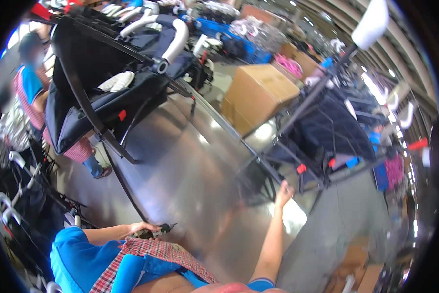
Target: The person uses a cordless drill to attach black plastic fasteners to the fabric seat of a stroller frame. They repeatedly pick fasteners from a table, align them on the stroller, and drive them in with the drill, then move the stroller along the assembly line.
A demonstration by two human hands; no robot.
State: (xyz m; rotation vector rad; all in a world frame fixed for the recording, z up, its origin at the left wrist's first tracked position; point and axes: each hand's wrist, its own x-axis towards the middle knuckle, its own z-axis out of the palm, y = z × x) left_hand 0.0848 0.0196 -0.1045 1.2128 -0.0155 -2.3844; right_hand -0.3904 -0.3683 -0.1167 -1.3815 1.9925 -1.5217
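at far left, a co-worker in a blue-sleeved shirt (31, 95) is seen beside a black stroller (141, 90) with a white handle, raised at the back left of a shiny metal table (195, 171). at lower left, a dark power drill (163, 229) is gripped in the closed left hand (143, 227), its bit pointed right. a cardboard box (261, 95) is seen beyond the table. farther right, the right hand (284, 194) is held out with fingers curled, at the lower frame of a second dark stroller (336, 132); whether the frame is grasped cannot be told.
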